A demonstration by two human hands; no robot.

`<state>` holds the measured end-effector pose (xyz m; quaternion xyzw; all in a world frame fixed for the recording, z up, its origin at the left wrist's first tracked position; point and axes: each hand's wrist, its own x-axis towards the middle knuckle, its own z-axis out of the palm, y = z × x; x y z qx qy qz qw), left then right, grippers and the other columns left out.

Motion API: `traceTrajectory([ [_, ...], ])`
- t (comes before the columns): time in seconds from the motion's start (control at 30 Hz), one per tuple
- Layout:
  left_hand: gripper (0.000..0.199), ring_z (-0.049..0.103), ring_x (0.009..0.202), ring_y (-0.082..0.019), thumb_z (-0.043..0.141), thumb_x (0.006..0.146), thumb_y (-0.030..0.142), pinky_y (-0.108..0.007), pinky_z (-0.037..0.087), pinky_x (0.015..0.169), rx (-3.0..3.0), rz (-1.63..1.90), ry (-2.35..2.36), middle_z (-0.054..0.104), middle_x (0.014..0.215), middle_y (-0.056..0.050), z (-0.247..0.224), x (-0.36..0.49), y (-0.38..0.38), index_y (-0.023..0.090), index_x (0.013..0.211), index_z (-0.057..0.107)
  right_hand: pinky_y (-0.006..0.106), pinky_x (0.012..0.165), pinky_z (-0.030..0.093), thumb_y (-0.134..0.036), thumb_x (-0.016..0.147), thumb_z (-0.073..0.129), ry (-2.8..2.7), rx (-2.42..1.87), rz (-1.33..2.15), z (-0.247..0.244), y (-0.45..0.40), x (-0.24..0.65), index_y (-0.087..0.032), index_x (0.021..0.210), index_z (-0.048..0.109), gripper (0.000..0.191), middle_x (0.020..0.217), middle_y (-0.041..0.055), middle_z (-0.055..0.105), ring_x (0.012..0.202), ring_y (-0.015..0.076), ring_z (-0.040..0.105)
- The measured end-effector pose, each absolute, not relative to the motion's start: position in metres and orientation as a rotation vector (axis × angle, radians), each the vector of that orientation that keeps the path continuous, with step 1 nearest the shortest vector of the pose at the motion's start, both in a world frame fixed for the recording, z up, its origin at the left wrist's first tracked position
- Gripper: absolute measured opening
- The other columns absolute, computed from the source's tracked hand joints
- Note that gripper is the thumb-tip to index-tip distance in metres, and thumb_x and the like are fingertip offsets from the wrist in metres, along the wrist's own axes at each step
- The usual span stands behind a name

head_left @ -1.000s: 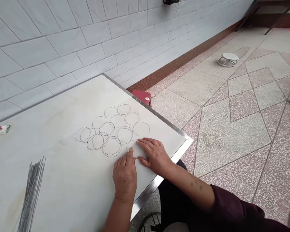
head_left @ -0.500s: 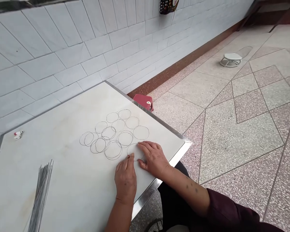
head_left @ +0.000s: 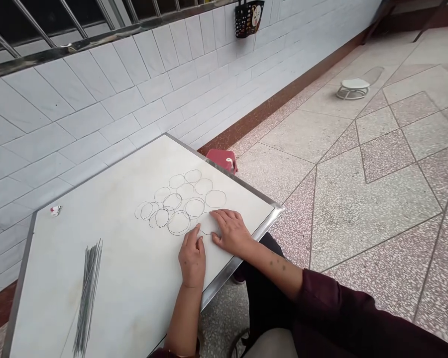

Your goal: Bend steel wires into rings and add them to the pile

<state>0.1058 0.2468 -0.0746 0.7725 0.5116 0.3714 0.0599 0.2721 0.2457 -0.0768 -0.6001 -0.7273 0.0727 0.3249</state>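
Note:
A thin wire ring (head_left: 206,233) lies flat on the white table, between my two hands and partly covered by them. My right hand (head_left: 230,231) spans its right side, fingertips at the far edge and thumb at the near edge. Close to the ring's left side is my left hand (head_left: 192,259), fingers stretched and thumb a little apart; whether it touches the wire I cannot tell. Beyond my hands several more wire rings (head_left: 194,207) form a loose group, some overlapping. A bundle of straight grey wires (head_left: 86,298) rests to the left.
The white table (head_left: 108,214) has a metal rim and stands near a tiled wall (head_left: 127,109). Small red and white items (head_left: 56,211) sit at its far left. A red stool (head_left: 222,159) is beyond the edge; a low white seat (head_left: 354,85) stands farther off.
My view has shifted, showing more of the window bars and the wall basket. My left hand's thumb and fingers have parted slightly. My right hand stays at the ring.

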Motion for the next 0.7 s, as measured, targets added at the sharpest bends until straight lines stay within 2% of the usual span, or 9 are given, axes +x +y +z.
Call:
traceTrajectory([
  [0.13, 0.034, 0.065, 0.107, -0.022, 0.050, 0.091, 0.016, -0.040, 0.052, 0.095, 2.217, 1.156, 1.561, 0.072, 0.114, -0.009, -0.0759, 0.1031, 0.2483, 0.021, 0.122, 0.062, 0.050, 0.105, 0.033, -0.026, 0.082, 0.062, -1.922, -1.576, 0.191, -0.0762, 0.2449, 0.2728, -0.013, 0.137, 0.047, 0.058, 0.136, 0.0151, 0.056, 0.125, 0.0322, 0.047],
  [0.37, 0.038, 0.066, 0.101, -0.021, 0.053, 0.088, 0.016, -0.039, 0.054, 0.089, 2.027, 1.196, 1.588, 0.073, 0.106, -0.008, -0.0769, 0.1016, 0.2486, 0.021, 0.125, 0.062, 0.050, 0.104, 0.035, -0.024, 0.082, 0.063, -1.913, -1.549, 0.168, -0.0775, 0.2443, 0.2741, -0.016, 0.133, 0.052, 0.053, 0.136, 0.0139, 0.056, 0.125, 0.0322, 0.046],
  [0.6, 0.038, 0.066, 0.100, -0.021, 0.054, 0.087, 0.016, -0.040, 0.053, 0.092, 1.931, 1.190, 1.580, 0.073, 0.105, -0.007, -0.0762, 0.1009, 0.2484, 0.023, 0.123, 0.063, 0.051, 0.103, 0.039, -0.026, 0.082, 0.065, -1.865, -1.521, 0.157, -0.0798, 0.2442, 0.2734, -0.017, 0.131, 0.053, 0.051, 0.134, 0.0143, 0.057, 0.123, 0.0329, 0.048],
  [0.7, 0.038, 0.066, 0.101, -0.021, 0.053, 0.087, 0.015, -0.041, 0.052, 0.093, 1.898, 1.186, 1.566, 0.073, 0.105, -0.007, -0.0773, 0.1008, 0.2483, 0.023, 0.122, 0.063, 0.051, 0.102, 0.042, -0.025, 0.086, 0.060, -1.748, -1.478, 0.224, -0.0827, 0.2443, 0.2765, -0.019, 0.130, 0.052, 0.046, 0.131, 0.0130, 0.058, 0.122, 0.0312, 0.050],
])
